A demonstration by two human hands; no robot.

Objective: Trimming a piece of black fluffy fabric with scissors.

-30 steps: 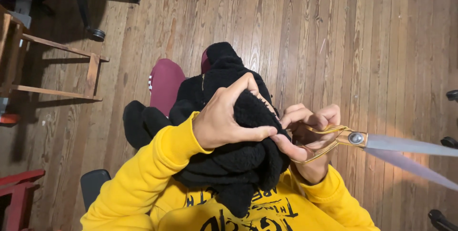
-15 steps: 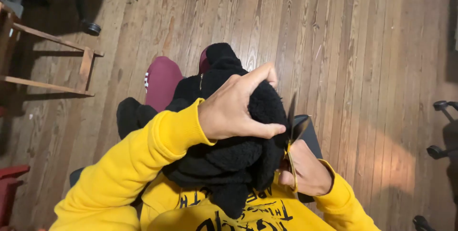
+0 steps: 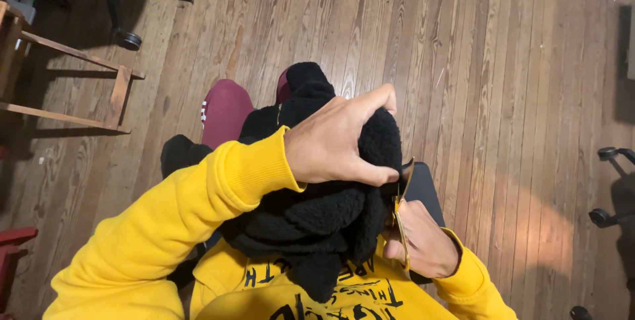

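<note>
I see left hand (image 3: 334, 143) clamped on black fleece garment (image 3: 317, 217); right hand (image 3: 423, 244) grips gold-handled scissors (image 3: 401, 211) (blades hidden); wooden stool (image 3: 59, 79) far left.

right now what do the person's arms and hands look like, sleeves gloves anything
Both hands are bare: no gloves, and no rings or watch that show. The left hand comes out of a bright yellow sweatshirt sleeve with a ribbed cuff. The right hand has the same yellow sleeve, only its cuff showing. The sweatshirt front carries black print.
</note>
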